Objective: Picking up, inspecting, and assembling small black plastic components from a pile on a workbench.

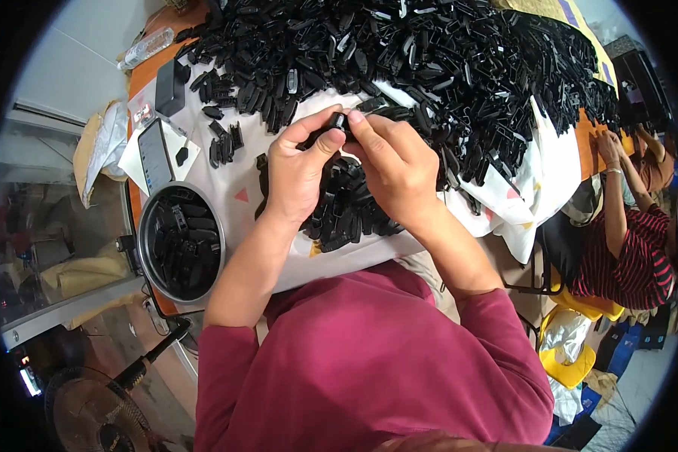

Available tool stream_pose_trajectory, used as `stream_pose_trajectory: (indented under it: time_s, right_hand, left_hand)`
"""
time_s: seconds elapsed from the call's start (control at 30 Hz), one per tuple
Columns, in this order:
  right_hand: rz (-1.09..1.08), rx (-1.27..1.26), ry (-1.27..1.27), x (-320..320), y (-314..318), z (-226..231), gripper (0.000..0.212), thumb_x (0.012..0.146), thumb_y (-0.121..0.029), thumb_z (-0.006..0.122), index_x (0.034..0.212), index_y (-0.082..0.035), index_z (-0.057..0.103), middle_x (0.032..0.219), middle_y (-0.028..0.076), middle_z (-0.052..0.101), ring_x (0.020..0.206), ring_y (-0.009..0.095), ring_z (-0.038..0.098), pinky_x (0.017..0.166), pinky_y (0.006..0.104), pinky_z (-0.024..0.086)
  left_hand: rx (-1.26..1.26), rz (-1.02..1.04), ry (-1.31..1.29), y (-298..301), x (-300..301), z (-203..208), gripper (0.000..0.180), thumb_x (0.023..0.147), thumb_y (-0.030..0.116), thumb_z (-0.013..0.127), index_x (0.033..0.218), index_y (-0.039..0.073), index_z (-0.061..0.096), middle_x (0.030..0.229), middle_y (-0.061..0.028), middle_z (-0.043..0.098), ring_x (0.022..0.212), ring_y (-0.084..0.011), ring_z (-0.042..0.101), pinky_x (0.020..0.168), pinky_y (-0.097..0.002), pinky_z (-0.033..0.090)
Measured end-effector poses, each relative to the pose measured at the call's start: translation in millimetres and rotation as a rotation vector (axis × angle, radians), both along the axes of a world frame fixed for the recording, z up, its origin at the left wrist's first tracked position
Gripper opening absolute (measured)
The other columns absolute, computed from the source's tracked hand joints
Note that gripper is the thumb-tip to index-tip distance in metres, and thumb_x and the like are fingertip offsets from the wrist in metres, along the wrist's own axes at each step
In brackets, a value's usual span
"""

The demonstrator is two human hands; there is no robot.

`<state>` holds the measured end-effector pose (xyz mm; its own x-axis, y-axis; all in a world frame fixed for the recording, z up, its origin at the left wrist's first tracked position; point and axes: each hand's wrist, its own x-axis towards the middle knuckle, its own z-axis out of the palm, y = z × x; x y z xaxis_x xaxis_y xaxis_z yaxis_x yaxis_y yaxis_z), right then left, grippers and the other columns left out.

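Note:
Near the middle of the view, my left hand (297, 173) and my right hand (401, 167) meet over the table. Both are closed, pinching one small glossy black plastic part (340, 120) between thumbs and fingertips. Its exact kind is hard to make out, since the fingers cover most of it. Below and between my wrists lies a small pile of black plastic pieces (350, 215), partly hidden by my hands. Beyond my fingertips a large heap of similar black pieces (429, 68) spreads over the far part of the table.
On the left, a round metal bowl (222, 245) holds more black pieces. Beside it lie a phone (156, 157), a dark box (170, 87) and a clear bottle (147, 49). A fan (90, 414) stands lower left. Another person in a striped shirt (629, 260) sits at right.

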<state>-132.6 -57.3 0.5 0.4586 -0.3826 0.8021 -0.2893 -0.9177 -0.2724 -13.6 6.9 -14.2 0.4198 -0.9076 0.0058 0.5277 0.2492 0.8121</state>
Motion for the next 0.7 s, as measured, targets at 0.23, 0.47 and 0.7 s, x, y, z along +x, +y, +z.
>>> stream_pose_trajectory:
  time_s: [0.23, 0.47, 0.7]
  right_hand:
    - [0.213, 0.055, -0.109, -2.4, -11.3, -2.1, 0.042, 0.062, 0.001, 0.071, 0.103, -0.004, 0.060, 0.085, 0.008, 0.060, 0.065, 0.018, 0.055, 0.054, 0.0253, 0.046]
    - [0.235, 0.718, -0.155, -4.7, 6.7, 8.8, 0.042, 0.072, -0.002, 0.069, 0.111, 0.001, 0.053, 0.097, 0.010, 0.059, 0.083, 0.012, 0.057, 0.064, 0.0207, 0.047]
    - [0.510, 0.882, 0.154, 15.2, -10.1, 7.5, 0.028, 0.073, -0.014, 0.069, 0.096, -0.001, 0.060, 0.084, 0.006, 0.063, 0.077, 0.013, 0.060, 0.064, 0.0261, 0.047]
  left_hand:
    - [-0.135, 0.200, -0.687, 6.1, 9.7, 15.1, 0.028, 0.074, 0.007, 0.068, 0.100, -0.001, 0.061, 0.099, -0.0091, 0.060, 0.089, -0.0148, 0.057, 0.078, -0.0235, 0.046]
    - [0.009, 0.061, -0.192, 10.6, -0.1, 22.2, 0.027, 0.079, 0.011, 0.064, 0.101, -0.002, 0.060, 0.092, -0.0067, 0.062, 0.081, -0.0099, 0.055, 0.074, -0.0226, 0.044]
    - [0.240, 0.245, -0.630, 55.9, 34.7, 20.9, 0.020, 0.079, 0.010, 0.063, 0.097, 0.001, 0.061, 0.088, -0.0054, 0.062, 0.073, -0.0121, 0.054, 0.068, -0.0238, 0.043]
